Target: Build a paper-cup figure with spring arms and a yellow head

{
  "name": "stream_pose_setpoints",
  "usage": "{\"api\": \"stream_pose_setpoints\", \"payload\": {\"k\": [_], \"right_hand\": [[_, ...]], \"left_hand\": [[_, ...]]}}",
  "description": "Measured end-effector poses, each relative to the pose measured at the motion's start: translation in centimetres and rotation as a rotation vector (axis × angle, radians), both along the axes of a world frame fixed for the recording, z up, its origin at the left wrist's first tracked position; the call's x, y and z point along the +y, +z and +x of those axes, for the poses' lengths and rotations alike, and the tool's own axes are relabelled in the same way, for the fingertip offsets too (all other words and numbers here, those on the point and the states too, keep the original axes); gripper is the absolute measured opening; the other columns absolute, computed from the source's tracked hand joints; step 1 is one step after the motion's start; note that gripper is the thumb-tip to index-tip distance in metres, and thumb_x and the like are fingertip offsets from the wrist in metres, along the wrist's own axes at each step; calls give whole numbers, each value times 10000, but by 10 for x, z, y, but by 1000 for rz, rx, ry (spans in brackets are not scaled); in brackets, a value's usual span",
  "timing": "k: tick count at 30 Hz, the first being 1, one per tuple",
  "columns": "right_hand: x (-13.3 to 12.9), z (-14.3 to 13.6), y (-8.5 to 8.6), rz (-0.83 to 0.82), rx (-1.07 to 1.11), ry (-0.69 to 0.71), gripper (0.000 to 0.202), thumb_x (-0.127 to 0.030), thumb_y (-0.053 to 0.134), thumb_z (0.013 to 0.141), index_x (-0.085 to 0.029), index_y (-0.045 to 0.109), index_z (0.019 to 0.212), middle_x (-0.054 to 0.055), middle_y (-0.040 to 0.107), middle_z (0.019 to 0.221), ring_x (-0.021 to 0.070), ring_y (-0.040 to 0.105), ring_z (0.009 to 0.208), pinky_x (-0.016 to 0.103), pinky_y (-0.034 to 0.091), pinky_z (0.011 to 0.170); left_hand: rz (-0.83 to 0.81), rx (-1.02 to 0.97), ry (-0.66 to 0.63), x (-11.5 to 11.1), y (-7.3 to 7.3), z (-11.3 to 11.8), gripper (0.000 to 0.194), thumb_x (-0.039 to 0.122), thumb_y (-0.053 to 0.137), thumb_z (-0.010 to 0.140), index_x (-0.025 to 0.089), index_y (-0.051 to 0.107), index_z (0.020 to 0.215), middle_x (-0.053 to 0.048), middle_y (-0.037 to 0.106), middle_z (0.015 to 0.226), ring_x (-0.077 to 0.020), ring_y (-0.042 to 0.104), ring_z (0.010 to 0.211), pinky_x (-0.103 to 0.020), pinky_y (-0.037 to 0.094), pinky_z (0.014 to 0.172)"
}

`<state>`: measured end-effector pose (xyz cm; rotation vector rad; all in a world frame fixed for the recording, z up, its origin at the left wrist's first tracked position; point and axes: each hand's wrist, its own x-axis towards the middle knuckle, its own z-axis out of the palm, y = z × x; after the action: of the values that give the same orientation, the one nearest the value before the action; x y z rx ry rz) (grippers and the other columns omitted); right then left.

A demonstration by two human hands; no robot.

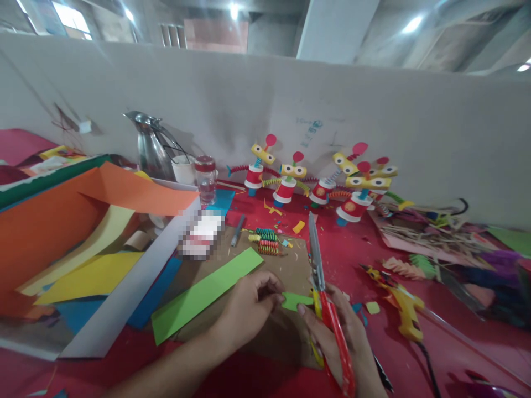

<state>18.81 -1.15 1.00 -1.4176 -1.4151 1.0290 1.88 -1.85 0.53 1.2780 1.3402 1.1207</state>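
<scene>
In the head view my left hand point(249, 304) is closed, pinching the left end of a small green paper piece point(292, 300) with a notched edge. My right hand point(350, 331) is wrapped around red-handled scissors point(316, 254), whose blades point up and away. Its thumb also touches the green piece's right side. Something yellow point(317, 304) shows beside the handles, partly hidden. A long green paper strip point(207, 293) lies on the cardboard point(286, 342) left of my left hand. Small folded paper springs point(267, 243) rest beyond my hands.
On the left stands a white box point(136, 287) of coloured paper. A steel jug point(153, 146), a glass jar point(206, 179) and several paper-cup figures point(286, 190) line the wall. A yellow glue gun point(404, 309) lies at right, near a pile of sticks point(427, 229).
</scene>
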Motion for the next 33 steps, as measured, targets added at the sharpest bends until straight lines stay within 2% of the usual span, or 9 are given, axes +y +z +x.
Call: {"api": "stream_pose_setpoints", "payload": {"k": [2, 4, 7, 10, 13, 15, 20, 24, 33], "right_hand": [[-1, 0, -1, -29, 25, 7, 473, -352, 782, 644, -213, 635, 1071, 55, 698, 849, 201, 657, 694, 262, 531, 550], [-3, -1, -1, -69, 75, 10, 517, -367, 783, 646, -214, 623, 1113, 23, 670, 723, 177, 622, 584, 239, 478, 457], [-6, -5, 1, -106, 160, -11, 572, -366, 788, 646, -213, 593, 1161, -51, 545, 535, 143, 537, 460, 212, 397, 384], [-8, -7, 4, -105, 198, -25, 544, -350, 786, 653, -212, 593, 1142, -61, 515, 525, 128, 507, 445, 212, 391, 387], [-8, -5, 8, -109, 159, -35, 461, -361, 764, 681, -211, 606, 1087, -23, 587, 611, 133, 540, 491, 222, 429, 422], [-7, -2, 10, -120, 116, -33, 445, -364, 767, 676, -210, 606, 1062, 6, 640, 705, 143, 571, 545, 226, 459, 453], [-6, 4, 12, -111, 75, -8, 502, -328, 776, 651, -214, 602, 1108, 43, 692, 866, 192, 633, 738, 239, 513, 565], [-7, 5, 12, -113, 68, 8, 475, -336, 767, 667, -224, 597, 1096, 8, 661, 769, 170, 599, 647, 233, 488, 522], [-6, 3, 9, -61, 25, -7, 460, -365, 783, 652, -220, 617, 1056, 7, 661, 739, 146, 563, 546, 229, 443, 464]], "left_hand": [[117, 222, 77, 9, 7, -27, 186, 95, 483, 796, 199, 633, 830, -27, 692, 776, -172, 636, 734, -284, 478, 682], [282, 607, 289, 21, 15, -66, 259, 130, 451, 847, 212, 663, 973, -66, 727, 954, -225, 634, 926, -365, 470, 852], [299, 1083, 467, 38, 21, -124, 372, 253, 421, 918, 208, 595, 1244, -100, 731, 1034, -296, 558, 1127, -462, 405, 979], [267, 1270, 389, 48, 14, -157, 437, 307, 370, 953, 189, 513, 1349, -120, 720, 1089, -288, 545, 1168, -449, 402, 991], [276, 1381, 231, 52, 1, -164, 457, 312, 324, 967, 173, 494, 1368, -137, 681, 1192, -294, 561, 1159, -444, 411, 979], [268, 1402, 184, 55, -6, -163, 474, 315, 283, 975, 154, 496, 1366, -152, 648, 1255, -298, 565, 1163, -438, 422, 971], [199, 1328, 214, 65, -8, -163, 537, 363, 219, 985, 133, 421, 1426, -154, 651, 1259, -284, 541, 1224, -431, 405, 1008], [179, 1242, 219, 67, -4, -162, 549, 372, 212, 982, 139, 393, 1445, -130, 704, 1161, -259, 558, 1207, -412, 407, 1009], [194, 912, 259, 49, 6, -159, 611, 435, 152, 982, 126, 349, 1471, -129, 701, 1180, -258, 581, 1204, -389, 440, 989]]}}
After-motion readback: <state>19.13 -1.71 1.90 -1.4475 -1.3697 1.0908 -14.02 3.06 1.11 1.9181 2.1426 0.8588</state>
